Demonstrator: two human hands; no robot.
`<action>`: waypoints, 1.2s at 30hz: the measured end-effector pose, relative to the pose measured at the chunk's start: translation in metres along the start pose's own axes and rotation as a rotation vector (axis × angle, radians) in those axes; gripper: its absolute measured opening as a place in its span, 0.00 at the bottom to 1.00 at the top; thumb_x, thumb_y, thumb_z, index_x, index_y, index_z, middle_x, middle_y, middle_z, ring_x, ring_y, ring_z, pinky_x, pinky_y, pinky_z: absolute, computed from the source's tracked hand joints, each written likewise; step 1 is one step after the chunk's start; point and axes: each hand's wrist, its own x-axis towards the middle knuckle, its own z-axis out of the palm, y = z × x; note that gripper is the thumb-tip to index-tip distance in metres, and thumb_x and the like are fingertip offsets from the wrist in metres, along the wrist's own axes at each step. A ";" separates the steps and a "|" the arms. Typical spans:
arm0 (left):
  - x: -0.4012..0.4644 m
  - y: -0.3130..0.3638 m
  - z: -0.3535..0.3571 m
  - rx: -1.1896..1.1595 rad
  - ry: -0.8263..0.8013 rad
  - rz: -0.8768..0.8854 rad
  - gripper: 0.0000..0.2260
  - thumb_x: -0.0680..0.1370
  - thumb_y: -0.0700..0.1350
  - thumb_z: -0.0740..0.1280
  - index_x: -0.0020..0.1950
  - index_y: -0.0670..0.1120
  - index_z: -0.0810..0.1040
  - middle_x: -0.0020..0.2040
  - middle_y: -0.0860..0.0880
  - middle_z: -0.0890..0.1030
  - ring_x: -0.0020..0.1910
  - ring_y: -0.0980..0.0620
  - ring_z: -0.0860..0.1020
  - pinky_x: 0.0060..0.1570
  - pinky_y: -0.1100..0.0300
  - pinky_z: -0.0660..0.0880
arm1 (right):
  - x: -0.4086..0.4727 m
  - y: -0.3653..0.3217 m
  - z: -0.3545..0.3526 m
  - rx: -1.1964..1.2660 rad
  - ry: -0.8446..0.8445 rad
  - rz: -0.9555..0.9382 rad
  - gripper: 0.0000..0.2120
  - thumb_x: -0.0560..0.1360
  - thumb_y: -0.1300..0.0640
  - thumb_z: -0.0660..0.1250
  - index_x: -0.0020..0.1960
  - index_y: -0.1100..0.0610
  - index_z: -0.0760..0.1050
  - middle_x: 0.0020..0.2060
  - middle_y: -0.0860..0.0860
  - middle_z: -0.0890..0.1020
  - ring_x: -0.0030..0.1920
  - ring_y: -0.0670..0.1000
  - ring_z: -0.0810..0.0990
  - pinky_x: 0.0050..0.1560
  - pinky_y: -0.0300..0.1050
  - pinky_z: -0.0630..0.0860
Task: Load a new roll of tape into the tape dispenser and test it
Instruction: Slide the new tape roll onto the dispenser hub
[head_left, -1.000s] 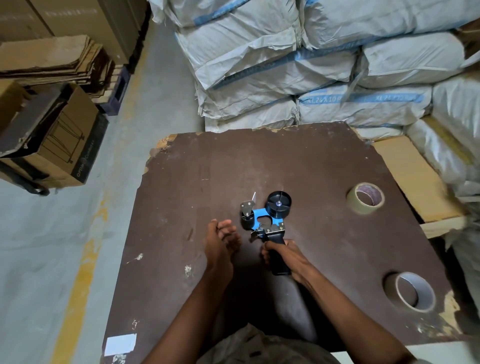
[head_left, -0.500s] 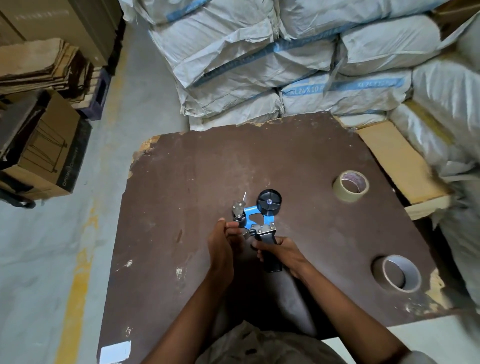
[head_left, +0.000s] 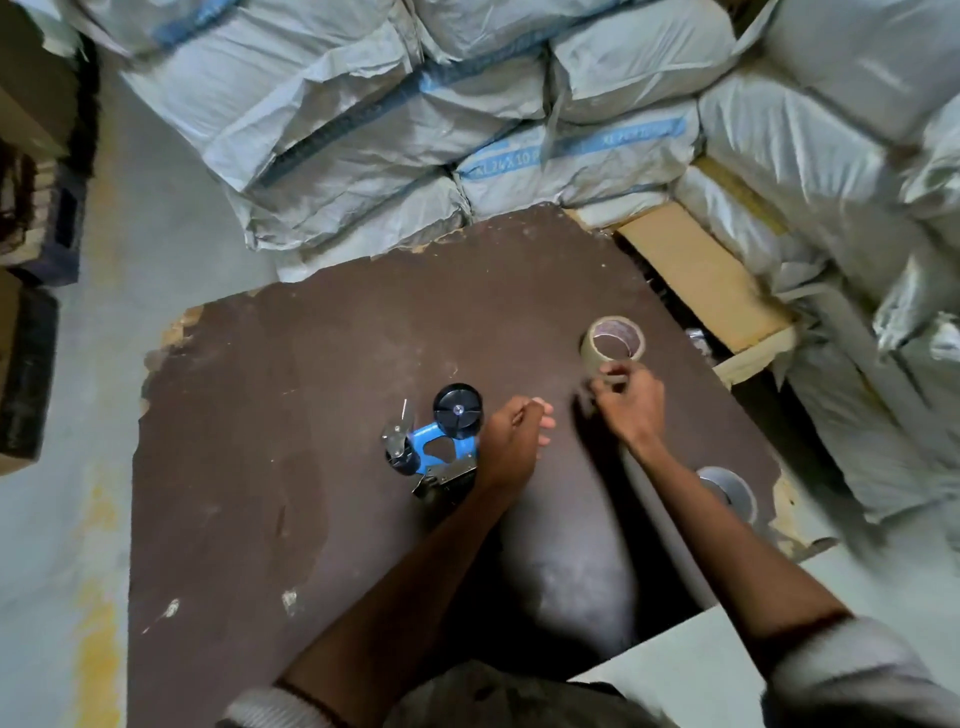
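Note:
A blue and black tape dispenser (head_left: 439, 447) lies on the brown board (head_left: 311, 395), its black spool hub bare and its handle hidden under my left wrist. My left hand (head_left: 514, 441) hovers just right of the dispenser with loosely bent fingers and nothing in them. At the board's far right stands a brown tape roll (head_left: 613, 340). My right hand (head_left: 631, 402) has its fingers closed on the roll's near wall. A second, grey tape roll (head_left: 732, 493) lies near the right edge, partly hidden by my right forearm.
Stacked white sacks (head_left: 467, 119) wall in the far and right sides. A wooden plank (head_left: 701, 275) lies beside the board's far right corner. Cardboard boxes (head_left: 26, 374) stand at the left across a grey floor strip (head_left: 156, 270).
My right hand has let go of the dispenser handle and reached right to the brown tape roll. My left hand has shifted to the dispenser's right side. The view has swung.

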 end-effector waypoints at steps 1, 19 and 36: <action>0.006 -0.002 0.007 0.025 0.003 0.010 0.11 0.81 0.46 0.63 0.40 0.50 0.80 0.34 0.53 0.80 0.27 0.56 0.73 0.26 0.64 0.66 | 0.007 -0.001 -0.001 -0.030 0.026 -0.038 0.13 0.73 0.59 0.74 0.57 0.60 0.83 0.53 0.57 0.85 0.52 0.56 0.83 0.54 0.41 0.73; 0.062 -0.014 0.045 0.011 0.028 -0.181 0.10 0.69 0.52 0.64 0.42 0.47 0.77 0.36 0.50 0.80 0.25 0.55 0.74 0.25 0.66 0.67 | 0.054 0.036 0.015 -0.159 -0.112 -0.091 0.12 0.78 0.58 0.71 0.59 0.59 0.83 0.55 0.60 0.85 0.57 0.61 0.83 0.62 0.53 0.78; -0.055 0.074 -0.043 -0.074 0.210 -0.047 0.13 0.80 0.47 0.68 0.36 0.44 0.77 0.29 0.47 0.73 0.28 0.53 0.70 0.29 0.60 0.67 | -0.113 -0.070 -0.034 0.711 -0.642 0.129 0.09 0.77 0.66 0.69 0.46 0.59 0.88 0.37 0.56 0.85 0.33 0.48 0.79 0.34 0.37 0.76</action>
